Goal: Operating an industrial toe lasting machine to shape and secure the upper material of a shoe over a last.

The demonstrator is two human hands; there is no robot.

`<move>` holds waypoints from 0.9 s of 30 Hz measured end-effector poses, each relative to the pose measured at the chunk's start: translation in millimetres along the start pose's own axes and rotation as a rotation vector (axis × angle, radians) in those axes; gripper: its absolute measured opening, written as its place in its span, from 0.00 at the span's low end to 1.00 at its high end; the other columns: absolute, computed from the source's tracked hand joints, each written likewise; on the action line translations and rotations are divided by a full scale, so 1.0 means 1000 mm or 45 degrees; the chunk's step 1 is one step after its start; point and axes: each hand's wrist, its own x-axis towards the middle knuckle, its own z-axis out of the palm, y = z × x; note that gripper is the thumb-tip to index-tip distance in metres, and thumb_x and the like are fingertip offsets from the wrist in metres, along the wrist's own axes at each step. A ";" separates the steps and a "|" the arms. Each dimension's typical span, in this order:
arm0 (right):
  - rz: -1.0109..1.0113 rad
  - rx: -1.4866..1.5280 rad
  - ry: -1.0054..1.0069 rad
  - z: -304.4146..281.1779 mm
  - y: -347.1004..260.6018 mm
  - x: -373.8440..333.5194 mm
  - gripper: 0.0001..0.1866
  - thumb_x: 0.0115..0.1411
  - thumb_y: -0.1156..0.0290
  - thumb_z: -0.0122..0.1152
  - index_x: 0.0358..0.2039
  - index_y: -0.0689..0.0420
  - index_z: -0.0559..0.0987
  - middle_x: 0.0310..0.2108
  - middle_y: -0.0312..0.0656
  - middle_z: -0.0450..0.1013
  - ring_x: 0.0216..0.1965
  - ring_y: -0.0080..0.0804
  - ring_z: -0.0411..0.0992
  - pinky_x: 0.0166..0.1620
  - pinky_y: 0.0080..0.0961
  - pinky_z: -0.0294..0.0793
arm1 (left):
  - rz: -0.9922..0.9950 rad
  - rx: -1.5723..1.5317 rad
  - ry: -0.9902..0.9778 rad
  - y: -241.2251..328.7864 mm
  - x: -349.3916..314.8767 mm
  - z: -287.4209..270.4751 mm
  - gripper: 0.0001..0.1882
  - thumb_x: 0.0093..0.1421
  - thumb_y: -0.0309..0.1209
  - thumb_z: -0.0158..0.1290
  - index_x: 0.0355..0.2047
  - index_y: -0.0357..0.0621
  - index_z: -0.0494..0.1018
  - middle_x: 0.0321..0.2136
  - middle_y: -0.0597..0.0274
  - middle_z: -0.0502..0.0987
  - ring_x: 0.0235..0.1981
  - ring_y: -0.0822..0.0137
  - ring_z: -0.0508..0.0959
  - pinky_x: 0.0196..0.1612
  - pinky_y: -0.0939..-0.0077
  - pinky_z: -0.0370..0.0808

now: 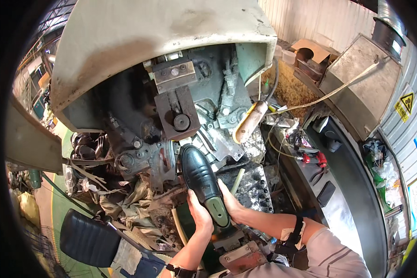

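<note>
Head view, looking down: a glossy black leather shoe mounted on a green plastic last (203,183) sits in the middle of the picture, toe pointing up into the greasy steel jaws and levers of a large grey shoe-lasting machine (171,116). The left hand (200,214) wraps the heel end from the left, fingers curled closed around the shoe. The right hand (230,203) presses against the right side of the heel, fingers closed on it, thumb side hidden. Holding the work well here seems to call for keeping both hands low on the heel, well back from the toe, and the shoe straight along the machine's centre line. Room is tight: metal brackets crowd the toe on the left and above, and a tan wooden-handled lever (250,121) hangs just to the upper right. A pale plastic tube (237,180) lies just beside the right hand. The clearest space is back toward the body. A black padded seat (89,237) sits lower left, and red-handled pliers (314,159) rest well apart on the dark bench to the right.
</note>
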 end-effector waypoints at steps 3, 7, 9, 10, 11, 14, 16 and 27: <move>-0.089 0.005 -0.020 -0.004 0.007 0.006 0.35 0.72 0.38 0.37 0.57 0.54 0.77 0.51 0.41 0.77 0.47 0.30 0.75 0.53 0.28 0.74 | 0.026 -0.082 -0.019 -0.004 0.002 0.002 0.30 0.73 0.51 0.39 0.61 0.39 0.64 0.56 0.57 0.71 0.55 0.63 0.72 0.61 0.66 0.66; -0.159 0.044 -0.018 -0.006 0.011 0.013 0.35 0.73 0.40 0.35 0.57 0.57 0.76 0.49 0.41 0.78 0.45 0.27 0.76 0.51 0.26 0.75 | 0.020 -0.240 -0.032 -0.003 0.007 0.003 0.28 0.73 0.50 0.39 0.57 0.37 0.68 0.50 0.57 0.75 0.49 0.63 0.76 0.56 0.66 0.70; -0.332 -0.102 0.013 -0.005 0.014 0.010 0.33 0.74 0.43 0.36 0.56 0.59 0.77 0.48 0.41 0.78 0.43 0.27 0.77 0.50 0.27 0.76 | 0.029 -0.264 -0.032 -0.004 0.007 -0.002 0.27 0.73 0.49 0.40 0.55 0.37 0.69 0.49 0.57 0.76 0.48 0.64 0.76 0.55 0.67 0.71; -0.328 -0.104 0.017 -0.006 0.018 0.011 0.33 0.74 0.43 0.36 0.56 0.59 0.77 0.48 0.41 0.78 0.43 0.27 0.77 0.50 0.27 0.76 | 0.051 -0.246 -0.042 -0.007 0.013 -0.006 0.27 0.73 0.49 0.40 0.55 0.36 0.70 0.48 0.57 0.76 0.47 0.63 0.76 0.55 0.67 0.71; -0.366 -0.067 -0.020 -0.009 0.018 0.014 0.33 0.74 0.43 0.36 0.56 0.60 0.76 0.48 0.42 0.78 0.43 0.28 0.77 0.50 0.28 0.76 | 0.081 -0.233 -0.057 -0.011 0.019 -0.006 0.27 0.73 0.49 0.40 0.54 0.36 0.70 0.47 0.57 0.77 0.47 0.63 0.77 0.54 0.67 0.71; -0.304 0.122 -0.072 -0.012 0.018 0.016 0.32 0.75 0.44 0.36 0.57 0.60 0.76 0.49 0.43 0.78 0.43 0.30 0.77 0.51 0.30 0.76 | 0.127 -0.194 0.005 -0.020 0.020 -0.002 0.27 0.74 0.51 0.38 0.53 0.41 0.74 0.46 0.61 0.80 0.44 0.63 0.80 0.53 0.65 0.74; -0.205 0.255 -0.111 -0.017 0.021 0.022 0.32 0.75 0.45 0.36 0.58 0.60 0.74 0.53 0.43 0.75 0.50 0.31 0.75 0.57 0.30 0.72 | 0.023 -0.323 -0.035 -0.013 0.015 0.008 0.26 0.72 0.52 0.40 0.53 0.44 0.75 0.46 0.63 0.80 0.47 0.63 0.79 0.57 0.64 0.71; -0.736 -2.070 0.321 -0.099 0.003 -0.068 0.23 0.67 0.53 0.56 0.57 0.53 0.76 0.33 0.55 0.79 0.34 0.56 0.78 0.38 0.47 0.78 | 0.747 1.149 -0.318 0.035 -0.065 0.013 0.49 0.57 0.27 0.61 0.72 0.34 0.44 0.71 0.32 0.45 0.73 0.41 0.45 0.73 0.50 0.42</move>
